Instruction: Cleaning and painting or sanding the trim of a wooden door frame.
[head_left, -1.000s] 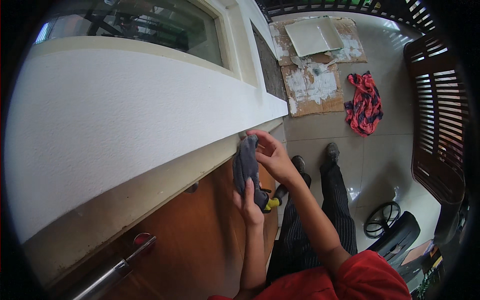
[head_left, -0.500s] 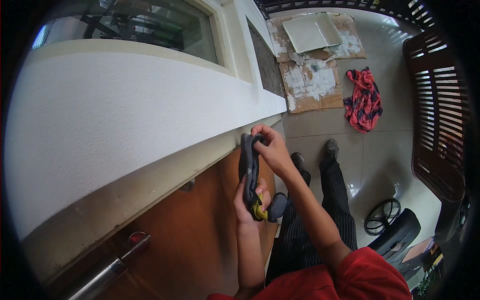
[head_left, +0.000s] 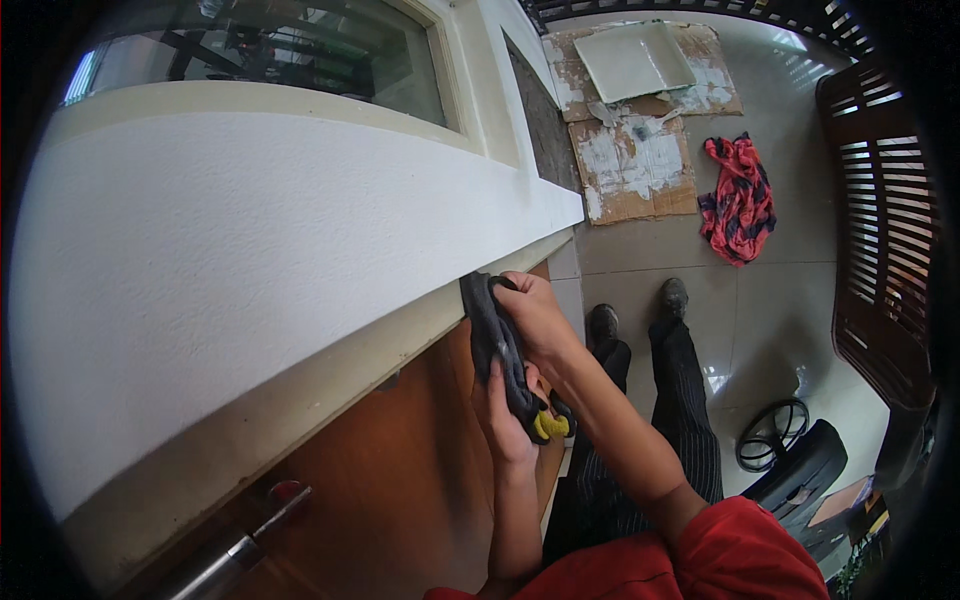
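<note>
Grey fabric bundle, likely work gloves though folds are hiding the shape, is sitting between left hand and right hand. Left hand is clamping its lower part, beside the yellow patch; right hand is clamping its upper end, grip partly hidden. Brown wooden panel is showing left of left hand. Red-and-black cloth is lying on the floor, beyond right hand.

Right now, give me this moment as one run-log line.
left hand: holds grey cloth, near end | right hand: grips its far end | floor: red-and-black rag, white tray on cardboard
</note>
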